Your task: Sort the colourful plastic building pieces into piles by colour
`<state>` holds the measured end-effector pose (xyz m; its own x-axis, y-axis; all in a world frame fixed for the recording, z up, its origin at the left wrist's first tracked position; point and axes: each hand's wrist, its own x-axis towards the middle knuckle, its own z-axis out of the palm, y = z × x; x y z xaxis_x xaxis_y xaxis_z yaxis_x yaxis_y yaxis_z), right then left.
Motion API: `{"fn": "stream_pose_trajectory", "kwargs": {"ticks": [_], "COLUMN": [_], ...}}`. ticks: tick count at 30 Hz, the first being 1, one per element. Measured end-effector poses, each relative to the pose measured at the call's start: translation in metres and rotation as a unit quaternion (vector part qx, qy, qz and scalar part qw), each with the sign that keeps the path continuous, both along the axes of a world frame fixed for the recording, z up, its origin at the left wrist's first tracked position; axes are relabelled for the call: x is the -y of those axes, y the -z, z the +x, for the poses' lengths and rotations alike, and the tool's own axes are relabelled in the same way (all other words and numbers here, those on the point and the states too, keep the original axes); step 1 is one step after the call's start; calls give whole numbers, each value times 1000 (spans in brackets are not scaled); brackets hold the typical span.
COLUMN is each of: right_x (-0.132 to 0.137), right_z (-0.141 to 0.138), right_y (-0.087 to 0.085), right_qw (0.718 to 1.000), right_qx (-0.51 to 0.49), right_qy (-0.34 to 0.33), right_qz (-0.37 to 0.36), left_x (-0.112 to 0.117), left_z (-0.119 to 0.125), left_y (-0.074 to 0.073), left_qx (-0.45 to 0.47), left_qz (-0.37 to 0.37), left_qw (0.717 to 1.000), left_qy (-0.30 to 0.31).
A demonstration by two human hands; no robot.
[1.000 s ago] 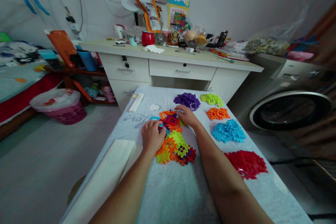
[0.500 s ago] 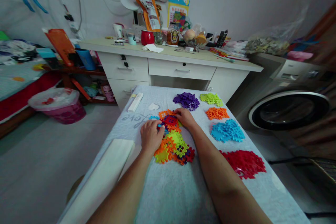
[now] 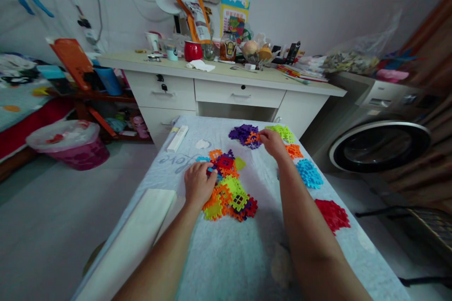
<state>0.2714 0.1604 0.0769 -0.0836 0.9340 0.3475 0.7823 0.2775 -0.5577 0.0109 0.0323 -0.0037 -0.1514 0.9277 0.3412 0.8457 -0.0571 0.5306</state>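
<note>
My left hand rests with curled fingers on the left edge of a mixed heap of coloured interlocking tiles in the middle of the table. My right hand is stretched out farther back, pinching an orange tile over the purple pile. Sorted piles lie along the right side: lime green, orange, blue and red, partly hidden by my right forearm.
A white tube and a small white scrap lie at the table's far left. A long white box hangs on the left edge. A cluttered white desk stands behind, a washing machine to the right, a pink bin to the left.
My right hand left the mixed heap and moved back and to the right with an orange tile, to the purple pile. My left hand stayed on the heap. The view shifted slightly.
</note>
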Motion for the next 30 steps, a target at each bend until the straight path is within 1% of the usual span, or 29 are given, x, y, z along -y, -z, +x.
{"fn": "stream_pose_trajectory", "kwargs": {"ticks": [3,6,9,12,16,20,23,26,30], "right_x": [-4,-7,-9,-11,-13,-14,-13,-9,0], "right_z": [31,56,73,83,89,91,91,87,68], "right_y": [-18,-29,-28,-20,-9,-3,-2,-5,-8], "right_qw": [995,980,958,944,939,933,927,931,945], "right_qx": [74,153,221,261,282,300,312,309,288], "right_qy": [52,96,113,107,101,113,131,139,118], "right_qz": [-40,-88,-145,-169,-171,-165,-160,-134,-97], "left_x": [0,0,0,0,-1,-1,0,0,-1], "left_z": [0,0,0,0,0,0,0,0,0], "left_y": [1,1,0,0,0,0,0,-1,0], "left_qx": [-2,-3,-4,-4,-2,0,-1,-3,-2], "left_qz": [1,-2,-5,-4,-3,-2,-4,-8,-8], "left_qw": [1000,1000,1000,1000,1000,1000,1000,1000,1000], "left_qy": [-2,-3,-2,-1,5,4,4,3,0]}}
